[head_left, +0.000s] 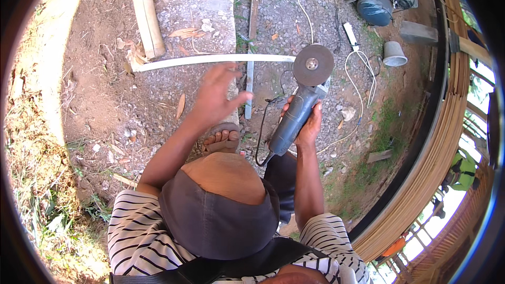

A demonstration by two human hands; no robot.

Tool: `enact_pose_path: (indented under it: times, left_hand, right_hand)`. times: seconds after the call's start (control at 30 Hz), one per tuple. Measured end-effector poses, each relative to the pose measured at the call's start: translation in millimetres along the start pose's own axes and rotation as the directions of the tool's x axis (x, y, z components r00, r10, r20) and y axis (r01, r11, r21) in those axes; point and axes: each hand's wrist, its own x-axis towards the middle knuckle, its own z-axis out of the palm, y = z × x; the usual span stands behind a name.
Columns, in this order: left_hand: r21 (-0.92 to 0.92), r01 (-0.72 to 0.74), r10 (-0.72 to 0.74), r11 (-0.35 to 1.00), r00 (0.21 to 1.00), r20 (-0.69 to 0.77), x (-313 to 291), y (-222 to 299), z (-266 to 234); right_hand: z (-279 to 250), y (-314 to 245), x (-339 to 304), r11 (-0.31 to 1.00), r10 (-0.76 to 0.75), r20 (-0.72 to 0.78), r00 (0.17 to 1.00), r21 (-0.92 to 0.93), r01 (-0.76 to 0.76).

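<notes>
Right hand wrapped round angle grinder, disc out ahead of fingers! Left hand, blurred, empty, fingers spread, well apart to grinder's left, near long white strip stretching toward disc.

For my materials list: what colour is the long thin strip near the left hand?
The strip is white, shown best in the head view.
</notes>
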Motion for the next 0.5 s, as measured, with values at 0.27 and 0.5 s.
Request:
enact_pose_path:
  times: [0.27,0.5]
  left_hand:
    - [-0.619,0.652,-0.054,0.437,0.707,0.706,-28.4,71.4,99.3]
    - [-0.620,0.478,-0.038,0.622,0.809,0.586,-37.2,85.5,104.4]
  right_hand:
    - [35.1,-11.2,-3.4,0.975,-0.217,-0.105,0.970,0.019,0.220]
    - [-12.6,-2.0,-8.1,0.996,0.000,-0.111,0.994,0.084,0.009]
